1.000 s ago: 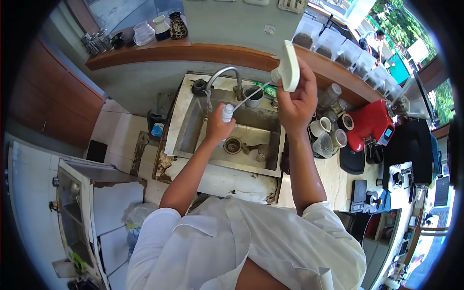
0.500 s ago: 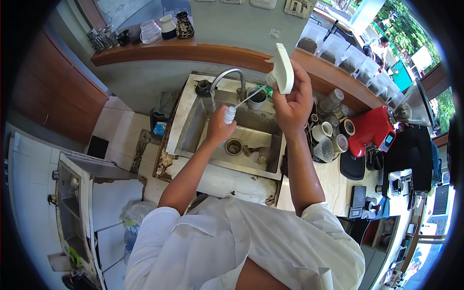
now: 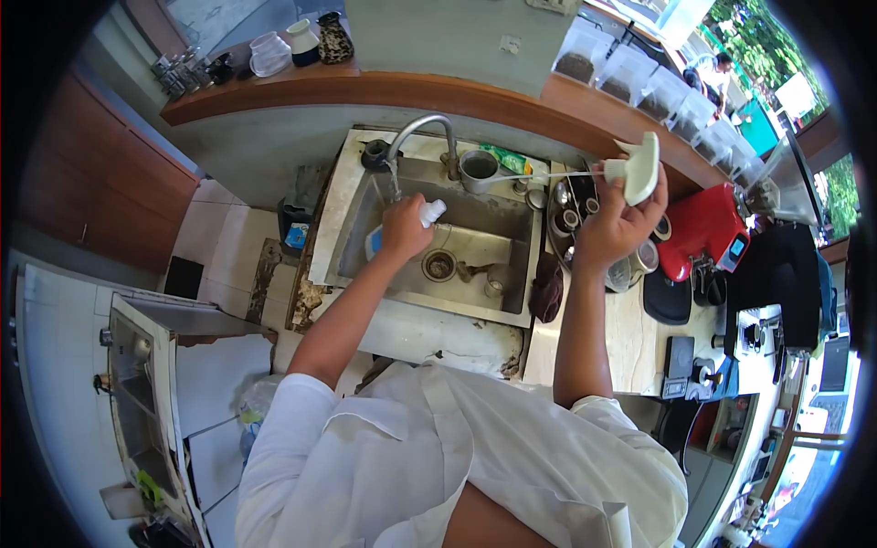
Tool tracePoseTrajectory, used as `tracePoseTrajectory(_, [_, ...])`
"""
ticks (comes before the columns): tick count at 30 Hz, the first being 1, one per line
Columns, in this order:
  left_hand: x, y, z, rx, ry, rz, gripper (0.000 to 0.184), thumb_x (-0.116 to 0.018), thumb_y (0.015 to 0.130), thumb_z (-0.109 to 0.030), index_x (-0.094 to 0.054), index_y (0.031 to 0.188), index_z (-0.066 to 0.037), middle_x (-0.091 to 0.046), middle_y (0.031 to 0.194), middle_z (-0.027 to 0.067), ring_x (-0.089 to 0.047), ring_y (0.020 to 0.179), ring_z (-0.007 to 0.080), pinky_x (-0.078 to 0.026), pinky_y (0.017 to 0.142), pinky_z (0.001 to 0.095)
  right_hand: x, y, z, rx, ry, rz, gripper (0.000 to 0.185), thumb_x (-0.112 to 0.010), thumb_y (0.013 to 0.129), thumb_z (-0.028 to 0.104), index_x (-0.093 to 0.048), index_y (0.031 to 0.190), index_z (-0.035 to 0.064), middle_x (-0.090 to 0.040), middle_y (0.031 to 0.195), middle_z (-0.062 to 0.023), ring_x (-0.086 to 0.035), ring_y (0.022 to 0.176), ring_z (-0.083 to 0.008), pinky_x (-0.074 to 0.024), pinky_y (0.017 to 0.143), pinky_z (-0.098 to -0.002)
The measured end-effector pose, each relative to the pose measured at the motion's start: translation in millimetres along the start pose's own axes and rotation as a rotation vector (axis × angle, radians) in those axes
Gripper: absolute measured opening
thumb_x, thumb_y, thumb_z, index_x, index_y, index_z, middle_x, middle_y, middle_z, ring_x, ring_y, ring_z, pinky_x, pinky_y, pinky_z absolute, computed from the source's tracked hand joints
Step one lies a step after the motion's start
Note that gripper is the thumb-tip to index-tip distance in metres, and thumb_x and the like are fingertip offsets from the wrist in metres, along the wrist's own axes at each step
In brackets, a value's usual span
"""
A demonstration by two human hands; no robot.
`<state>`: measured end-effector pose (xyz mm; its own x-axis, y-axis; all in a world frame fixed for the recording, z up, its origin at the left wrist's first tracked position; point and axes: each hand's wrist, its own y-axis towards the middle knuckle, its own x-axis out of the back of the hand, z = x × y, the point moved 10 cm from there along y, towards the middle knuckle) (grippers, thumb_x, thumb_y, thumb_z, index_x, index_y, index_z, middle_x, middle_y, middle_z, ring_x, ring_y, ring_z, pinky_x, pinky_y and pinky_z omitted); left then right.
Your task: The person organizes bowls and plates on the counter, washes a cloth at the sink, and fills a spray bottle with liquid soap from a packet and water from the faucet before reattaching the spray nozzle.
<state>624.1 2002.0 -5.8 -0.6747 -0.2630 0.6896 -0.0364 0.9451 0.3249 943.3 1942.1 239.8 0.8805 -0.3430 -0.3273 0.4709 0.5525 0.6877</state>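
Observation:
My left hand (image 3: 405,228) is closed around a white spray bottle (image 3: 432,213), whose neck points to the right over the sink (image 3: 475,306). Part of the bottle's body, with some blue on it, shows below the hand. In my right hand (image 3: 617,228) is the white spray trigger head (image 3: 642,171), gripped by the fingers. Its thin dip tube (image 3: 548,173) stretches left, clear of the bottle, with its end near a grey cup (image 3: 478,171) behind the sink. Water runs from the curved faucet (image 3: 425,121) to the left of the cup.
A red coffee grinder (image 3: 703,233) stands on the right counter near several cups. A dark cloth (image 3: 547,288) lies at the sink's right edge. Clear bins (image 3: 624,75) line the ledge, and a glass (image 3: 496,280) is in the sink. Outside, a person (image 3: 714,78) is visible.
The trigger head has moved right and down with my right hand, and its tube has come away from the bottle mouth. My left hand has shifted slightly left, tilting the bottle.

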Motion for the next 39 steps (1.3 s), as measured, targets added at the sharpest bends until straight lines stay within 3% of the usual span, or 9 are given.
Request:
tracePoseTrajectory(2, [-19,-2,4,-0.052,0.311,0.11,0.04,-0.077,0.071,-0.014,-0.06,0.108,-0.01,-0.063,0.099,0.0155,-0.063,0.099,0.0384,-0.048,0.083,0.051,30,0,-3,0.009,-0.075,-0.033,0.048,-0.053,0.099,-0.002,-0.034,0.142,-0.0044,-0.06,0.121,-0.02,-0.067,0.102,-0.026,-0.0621,0.088,-0.0405])
tracePoseTrajectory(5, [-33,-4,12,-0.043,0.419,0.212,0.042,-0.078,0.073,-0.016,-0.06,0.111,-0.011,-0.062,0.106,0.0133,-0.061,0.106,0.0359,-0.045,0.087,0.0514,73,-9,-20,-0.081,-0.078,-0.029,0.054,-0.052,0.095,-0.008,-0.033,0.145,-0.002,-0.057,0.128,-0.0201,-0.063,0.111,-0.0258,-0.0614,0.089,-0.0404])
tracePoseTrajectory(9, [-40,-9,7,-0.075,0.489,0.272,0.042,-0.077,0.074,-0.017,-0.059,0.112,-0.012,-0.061,0.107,0.0131,-0.061,0.106,0.0349,-0.045,0.088,0.0512,96,-27,-17,-0.083,-0.169,-0.021,0.051,-0.05,0.097,-0.005,-0.032,0.145,-0.0017,-0.057,0.128,-0.0199,-0.064,0.111,-0.0266,-0.0611,0.091,-0.0424])
tracePoseTrajectory(11, [-46,-9,6,-0.11,0.589,0.272,0.042,-0.077,0.074,-0.016,-0.059,0.112,-0.013,-0.061,0.107,0.0132,-0.06,0.106,0.0345,-0.045,0.089,0.051,109,-35,-27,-0.114,-0.135,-0.068,0.055,-0.051,0.094,-0.01,-0.034,0.145,-0.0011,-0.057,0.128,-0.0182,-0.064,0.11,-0.0245,-0.0603,0.091,-0.0385])
tracePoseTrajectory(25, [-50,-7,-17,-0.145,0.546,0.272,0.042,-0.077,0.071,-0.015,-0.058,0.109,-0.013,-0.059,0.105,0.013,-0.059,0.105,0.0348,-0.043,0.087,0.0501,54,-75,-84,-0.194,-0.056,-0.004,0.055,-0.055,0.095,-0.007,-0.032,0.145,-0.0001,-0.052,0.129,-0.0155,-0.06,0.109,-0.0225,-0.0591,0.09,-0.0377])
tracePoseTrajectory(27, [-50,-8,-19,-0.139,0.538,0.272,0.043,-0.078,0.071,-0.015,-0.058,0.109,-0.013,-0.059,0.105,0.013,-0.058,0.105,0.0348,-0.043,0.087,0.05,44,-85,-100,-0.277,0.037,-0.022,0.061,-0.055,0.091,-0.009,-0.031,0.146,-0.002,-0.052,0.132,-0.0165,-0.059,0.115,-0.0217,-0.0533,0.095,-0.0337])
tracePoseTrajectory(32, [-45,-9,-26,-0.133,0.493,0.26,0.045,-0.078,0.071,-0.014,-0.057,0.11,-0.013,-0.058,0.104,0.0131,-0.058,0.104,0.0343,-0.043,0.086,0.0491,31,-100,-126,-0.324,-0.005,0.017,0.059,-0.057,0.091,-0.006,-0.033,0.145,-0.0019,-0.053,0.13,-0.0165,-0.059,0.116,-0.0228,-0.0482,0.101,-0.0344])
tracePoseTrajectory(39, [-42,-9,-31,-0.127,0.507,0.267,0.045,-0.077,0.071,-0.013,-0.057,0.111,-0.012,-0.058,0.105,0.0133,-0.058,0.105,0.0344,-0.043,0.086,0.0485,27,-107,-143,-0.35,0.018,-0.011,0.059,-0.056,0.091,-0.008,-0.033,0.145,-0.0017,-0.053,0.129,-0.0161,-0.059,0.115,-0.0222,-0.0486,0.099,-0.0337])
